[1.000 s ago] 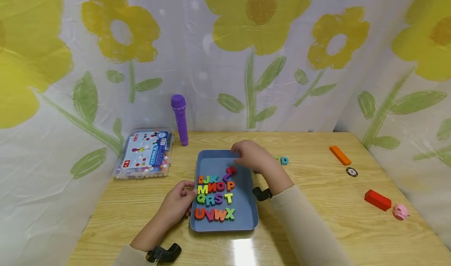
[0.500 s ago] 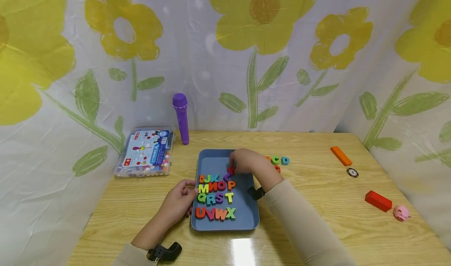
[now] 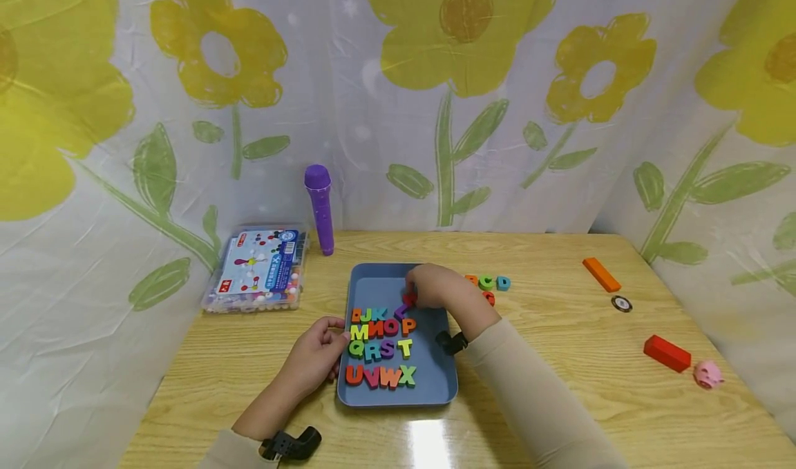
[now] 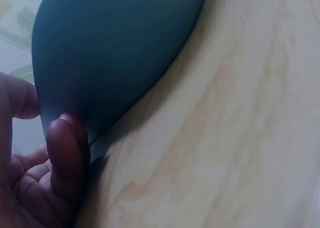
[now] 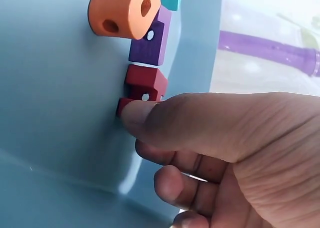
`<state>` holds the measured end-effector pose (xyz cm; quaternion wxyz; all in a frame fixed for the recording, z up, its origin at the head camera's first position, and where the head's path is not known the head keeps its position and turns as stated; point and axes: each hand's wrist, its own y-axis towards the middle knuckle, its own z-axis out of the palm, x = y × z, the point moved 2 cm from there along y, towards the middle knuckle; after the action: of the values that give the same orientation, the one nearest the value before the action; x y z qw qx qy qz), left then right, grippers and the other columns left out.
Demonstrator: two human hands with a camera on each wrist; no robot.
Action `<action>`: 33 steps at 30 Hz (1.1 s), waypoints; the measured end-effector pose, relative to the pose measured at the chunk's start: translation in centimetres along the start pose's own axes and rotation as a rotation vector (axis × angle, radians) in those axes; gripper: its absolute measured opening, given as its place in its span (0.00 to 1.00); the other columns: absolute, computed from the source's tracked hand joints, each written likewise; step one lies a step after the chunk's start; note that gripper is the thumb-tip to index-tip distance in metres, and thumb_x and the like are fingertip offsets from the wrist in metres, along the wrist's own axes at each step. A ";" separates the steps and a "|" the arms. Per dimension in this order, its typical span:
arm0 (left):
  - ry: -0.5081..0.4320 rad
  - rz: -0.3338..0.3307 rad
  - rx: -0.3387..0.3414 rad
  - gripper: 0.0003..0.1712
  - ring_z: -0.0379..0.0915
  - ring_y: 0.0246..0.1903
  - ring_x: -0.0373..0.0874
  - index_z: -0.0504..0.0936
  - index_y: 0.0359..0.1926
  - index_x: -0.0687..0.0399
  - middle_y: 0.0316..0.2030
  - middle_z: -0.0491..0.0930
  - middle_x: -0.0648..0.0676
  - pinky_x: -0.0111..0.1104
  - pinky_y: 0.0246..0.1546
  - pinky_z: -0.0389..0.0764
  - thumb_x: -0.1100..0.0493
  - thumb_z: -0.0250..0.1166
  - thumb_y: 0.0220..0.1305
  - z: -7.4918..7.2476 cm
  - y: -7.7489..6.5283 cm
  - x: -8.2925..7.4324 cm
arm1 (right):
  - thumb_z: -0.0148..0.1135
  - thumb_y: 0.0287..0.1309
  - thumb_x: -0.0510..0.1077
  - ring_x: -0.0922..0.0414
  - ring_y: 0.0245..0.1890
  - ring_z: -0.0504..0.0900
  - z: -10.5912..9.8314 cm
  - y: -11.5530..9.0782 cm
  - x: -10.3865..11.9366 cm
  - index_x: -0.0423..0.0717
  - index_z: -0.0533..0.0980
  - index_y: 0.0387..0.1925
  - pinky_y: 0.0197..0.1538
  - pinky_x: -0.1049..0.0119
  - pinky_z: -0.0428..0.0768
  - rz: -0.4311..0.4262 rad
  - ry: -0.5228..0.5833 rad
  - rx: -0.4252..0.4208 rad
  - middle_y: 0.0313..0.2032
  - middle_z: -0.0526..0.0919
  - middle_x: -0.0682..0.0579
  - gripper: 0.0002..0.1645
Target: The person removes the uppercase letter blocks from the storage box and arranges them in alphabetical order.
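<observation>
A blue-grey tray (image 3: 432,379) lies on the wooden table, with rows of coloured letter blocks (image 3: 379,351) on its left side. My left hand (image 3: 316,355) holds the tray's left wall, and in the left wrist view its fingertips (image 4: 65,143) touch the outer side. Inside the tray's upper right, my right hand (image 3: 435,286) pinches a dark red letter block (image 5: 145,78). A purple letter L (image 3: 401,311) lies beside that block, and an orange P (image 3: 408,327) lies nearer me. My right fingers partly cover the red letter.
Several more letters (image 3: 487,283) lie right of the tray, partly behind my right arm. A clear case (image 3: 255,269) and a purple microphone (image 3: 321,213) are at back left. An orange block (image 3: 601,275), round disc (image 3: 621,303), red block (image 3: 667,353) and pink pig (image 3: 707,374) are at right.
My right hand has come down from the tray's upper right edge to the dark red letter, which it now pinches. My left hand stays on the tray.
</observation>
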<state>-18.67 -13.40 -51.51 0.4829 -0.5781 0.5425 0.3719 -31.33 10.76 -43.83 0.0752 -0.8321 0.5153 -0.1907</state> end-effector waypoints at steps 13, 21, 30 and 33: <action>0.002 -0.009 0.006 0.19 0.72 0.19 0.46 0.77 0.66 0.57 0.29 0.79 0.55 0.37 0.21 0.81 0.56 0.63 0.81 0.2 0.2 0.2 | 0.70 0.69 0.37 0.54 0.36 0.78 -3.9 -5.5 -4.3 0.44 0.84 0.53 0.41 0.59 0.81 -0.092 0.207 -0.210 0.38 0.82 0.49 0.12; 0.022 -0.018 0.003 0.19 0.72 0.20 0.46 0.77 0.66 0.57 0.30 0.79 0.55 0.36 0.21 0.81 0.55 0.63 0.82 0.1 0.1 0.0 | 0.68 0.71 0.38 0.51 0.35 0.77 -3.0 -9.8 -11.7 0.41 0.82 0.54 0.40 0.58 0.78 0.055 0.287 -0.288 0.40 0.82 0.46 0.13; 0.018 -0.013 0.008 0.20 0.72 0.20 0.46 0.76 0.67 0.58 0.30 0.79 0.55 0.36 0.22 0.81 0.55 0.63 0.82 0.0 0.2 0.1 | 0.66 0.68 0.35 0.52 0.32 0.73 0.0 -11.9 -15.7 0.39 0.81 0.52 0.35 0.59 0.73 0.184 0.329 -0.267 0.35 0.78 0.47 0.12; 0.019 -0.012 0.010 0.20 0.72 0.20 0.45 0.76 0.67 0.58 0.30 0.80 0.55 0.36 0.22 0.81 0.55 0.63 0.82 0.1 0.2 0.1 | 0.66 0.69 0.35 0.51 0.34 0.73 0.7 -11.8 -16.1 0.38 0.81 0.53 0.36 0.59 0.73 0.211 0.336 -0.255 0.36 0.78 0.46 0.13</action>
<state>-18.87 -13.33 -51.63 0.4826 -0.5826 0.5454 0.3608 -27.64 30.38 -44.49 -0.0978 -0.7329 0.6247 -0.2512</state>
